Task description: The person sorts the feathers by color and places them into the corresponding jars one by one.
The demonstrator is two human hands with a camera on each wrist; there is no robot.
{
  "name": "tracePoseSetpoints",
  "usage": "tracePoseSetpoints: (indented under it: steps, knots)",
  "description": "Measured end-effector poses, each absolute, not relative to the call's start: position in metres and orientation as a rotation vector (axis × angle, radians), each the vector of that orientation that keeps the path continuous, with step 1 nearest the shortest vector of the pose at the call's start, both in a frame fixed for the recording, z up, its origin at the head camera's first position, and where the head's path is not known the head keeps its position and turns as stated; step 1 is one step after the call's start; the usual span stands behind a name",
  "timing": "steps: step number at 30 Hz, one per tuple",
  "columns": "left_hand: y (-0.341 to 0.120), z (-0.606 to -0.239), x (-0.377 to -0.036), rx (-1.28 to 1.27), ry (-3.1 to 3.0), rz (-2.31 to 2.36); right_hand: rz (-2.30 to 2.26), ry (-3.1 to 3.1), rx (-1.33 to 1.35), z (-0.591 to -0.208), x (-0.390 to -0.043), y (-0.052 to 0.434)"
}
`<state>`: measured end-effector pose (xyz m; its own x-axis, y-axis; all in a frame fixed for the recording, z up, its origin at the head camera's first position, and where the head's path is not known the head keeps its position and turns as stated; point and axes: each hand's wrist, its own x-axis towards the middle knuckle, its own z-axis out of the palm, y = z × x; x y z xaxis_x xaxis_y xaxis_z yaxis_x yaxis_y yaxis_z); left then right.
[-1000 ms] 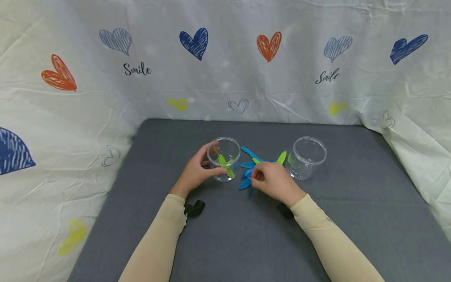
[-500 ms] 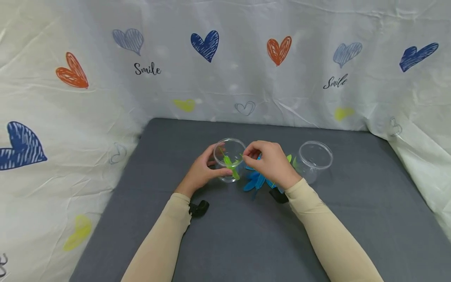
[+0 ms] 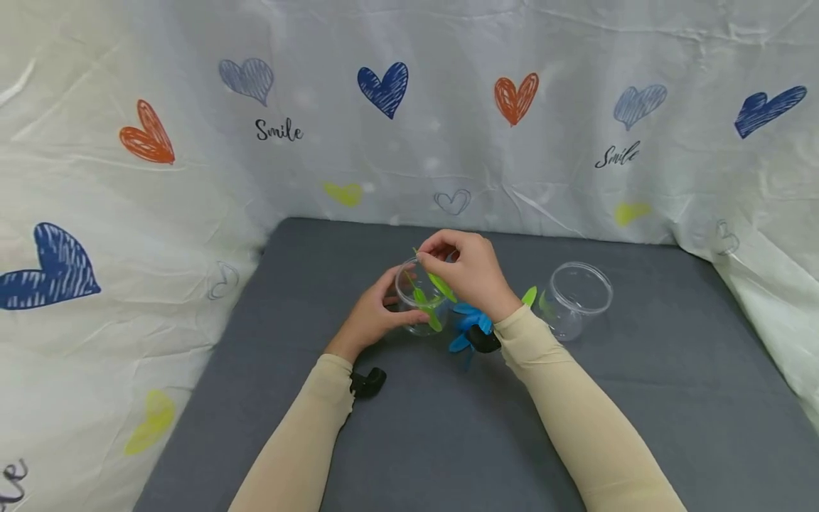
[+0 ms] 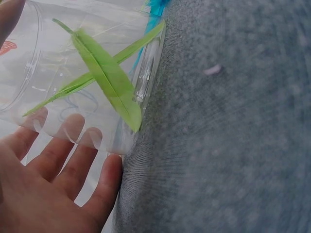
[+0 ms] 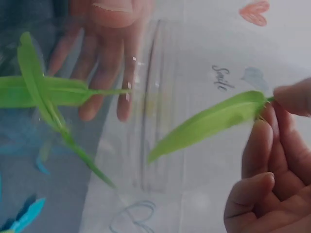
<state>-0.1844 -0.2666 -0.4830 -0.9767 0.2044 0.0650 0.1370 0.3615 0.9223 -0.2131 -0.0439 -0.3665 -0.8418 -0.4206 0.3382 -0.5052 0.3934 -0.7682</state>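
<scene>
Sorting of feathers partway done, judging by how things lie. Two green feathers (image 4: 104, 80) already inside the clear jar (image 3: 419, 302), crossed against its wall. Left hand (image 3: 371, 316) wrapped around that jar, fingers (image 4: 68, 160) curled on the far side of the plastic, steadying it on the grey surface (image 3: 448, 427). Right hand (image 3: 470, 274) just above the jar's mouth, fingers (image 5: 291, 99) pinching a third green feather (image 5: 209, 121) by its quill end, blade slanting down toward the opening, not yet released. Below and just behind those right fingers, a cluster of blue feathers (image 3: 467, 323) on the surface, with one more green feather (image 3: 528, 296) beside it. Further out from the right fingers, a second clear jar (image 3: 579, 295), apparently holding nothing blue yet. Left to do, seemingly: dropping this feather, the last green one, and all the blue ones.
</scene>
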Motion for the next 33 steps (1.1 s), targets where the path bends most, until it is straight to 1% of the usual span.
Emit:
tracePoseSetpoints:
  steps: [15, 22, 33]
  knots:
    - [-0.27, -0.482, -0.181, 0.31, 2.52, 1.719, 1.515, -2.466, 0.866, -0.362, -0.223, -0.073]
    - [-0.267, -0.483, -0.181, 0.316, 2.502, 1.745, 1.467, -2.479, 0.828, -0.377, -0.225, -0.073]
    - [-0.269, -0.482, -0.18, 0.283, 2.509, 1.735, 1.421, -2.495, 0.807, -0.4, -0.22, -0.065]
